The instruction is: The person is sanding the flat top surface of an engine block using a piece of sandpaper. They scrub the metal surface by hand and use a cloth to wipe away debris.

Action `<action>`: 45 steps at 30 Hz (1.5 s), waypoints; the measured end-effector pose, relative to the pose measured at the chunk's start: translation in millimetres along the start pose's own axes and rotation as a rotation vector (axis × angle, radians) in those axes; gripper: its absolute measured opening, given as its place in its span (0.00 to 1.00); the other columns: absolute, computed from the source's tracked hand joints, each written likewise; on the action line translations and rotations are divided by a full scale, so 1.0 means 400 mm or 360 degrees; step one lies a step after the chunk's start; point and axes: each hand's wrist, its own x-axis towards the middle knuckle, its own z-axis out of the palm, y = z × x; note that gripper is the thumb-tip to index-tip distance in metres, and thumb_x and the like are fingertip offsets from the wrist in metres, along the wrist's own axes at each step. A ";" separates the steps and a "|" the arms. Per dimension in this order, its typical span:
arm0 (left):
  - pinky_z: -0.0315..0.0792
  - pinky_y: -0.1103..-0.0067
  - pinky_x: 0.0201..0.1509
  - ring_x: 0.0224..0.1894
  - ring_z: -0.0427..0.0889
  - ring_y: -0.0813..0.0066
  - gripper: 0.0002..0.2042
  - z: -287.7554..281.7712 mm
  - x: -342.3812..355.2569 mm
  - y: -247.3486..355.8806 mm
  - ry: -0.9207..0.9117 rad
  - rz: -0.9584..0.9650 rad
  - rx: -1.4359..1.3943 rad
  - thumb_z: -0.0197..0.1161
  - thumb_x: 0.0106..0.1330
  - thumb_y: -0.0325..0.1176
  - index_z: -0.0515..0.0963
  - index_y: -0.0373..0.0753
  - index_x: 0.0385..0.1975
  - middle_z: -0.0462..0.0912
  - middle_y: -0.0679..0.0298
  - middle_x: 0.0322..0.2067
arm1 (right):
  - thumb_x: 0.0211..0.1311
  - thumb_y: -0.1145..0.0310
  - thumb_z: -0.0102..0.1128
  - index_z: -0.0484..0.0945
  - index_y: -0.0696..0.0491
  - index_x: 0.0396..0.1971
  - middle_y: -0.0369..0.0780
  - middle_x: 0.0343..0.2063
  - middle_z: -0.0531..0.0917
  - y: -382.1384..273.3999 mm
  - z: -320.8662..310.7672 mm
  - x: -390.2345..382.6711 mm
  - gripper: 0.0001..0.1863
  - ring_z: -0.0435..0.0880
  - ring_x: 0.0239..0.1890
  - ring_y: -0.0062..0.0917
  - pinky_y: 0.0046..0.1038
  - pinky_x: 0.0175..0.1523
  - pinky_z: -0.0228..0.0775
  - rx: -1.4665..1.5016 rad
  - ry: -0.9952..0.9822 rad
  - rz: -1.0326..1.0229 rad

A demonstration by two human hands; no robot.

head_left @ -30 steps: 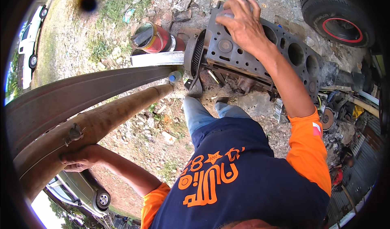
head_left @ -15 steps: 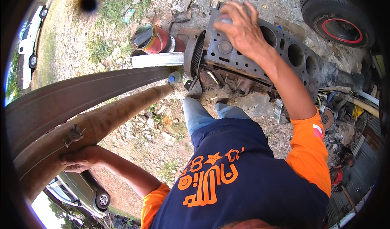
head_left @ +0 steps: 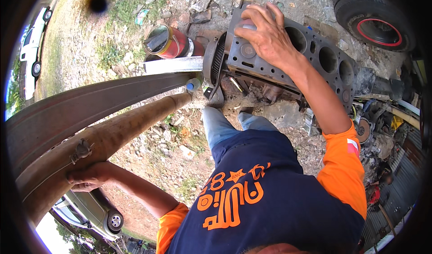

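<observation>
Engine block [head_left: 310,56] sits straight in front of you, just past your jeans [head_left: 220,124], its flat grey deck with round bores facing up. Your hands are well apart. Your right hand [head_left: 267,33] presses down at the block's left part, fingers and thumb bent around a small pale object [head_left: 249,24] mostly hidden under them. Your left hand [head_left: 92,176], well off to the block's left, lies against the underside of a thick wooden pole [head_left: 108,139]; you cannot see whether the fingers wrap it.

Your right forearm crosses the block and covers part of the deck. The pole and a long metal beam [head_left: 103,94] fill the space left of the block, their far ends near its toothed wheel [head_left: 216,58]. By that wheel stand a plastic bottle [head_left: 192,84] with a blue cap, a pale metal channel [head_left: 173,65] and a red can [head_left: 177,44] with something dark in its mouth. Right of the block, a big tyre [head_left: 373,22] with a red-edged rim lies beyond it, and scrap parts with a rusty disc [head_left: 362,130] crowd its near right end. Far to its left are a white pickup [head_left: 33,58] and a green vehicle [head_left: 92,209].

Your dark shirt [head_left: 288,200] carries large orange lettering and a star; your orange right sleeve has a red-and-white patch [head_left: 352,146]. Pale lettering marks the tyre's sidewall.
</observation>
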 end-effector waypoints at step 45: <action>0.82 0.69 0.50 0.42 0.84 0.66 0.27 -0.005 0.005 -0.015 -0.0029 0.0023 -0.0021 0.63 0.80 0.51 0.73 0.24 0.44 0.80 0.48 0.41 | 0.65 0.74 0.65 0.91 0.39 0.43 0.37 0.58 0.81 0.041 0.001 0.021 0.14 0.70 0.74 0.29 0.49 0.84 0.43 -0.0108 0.0114 0.0023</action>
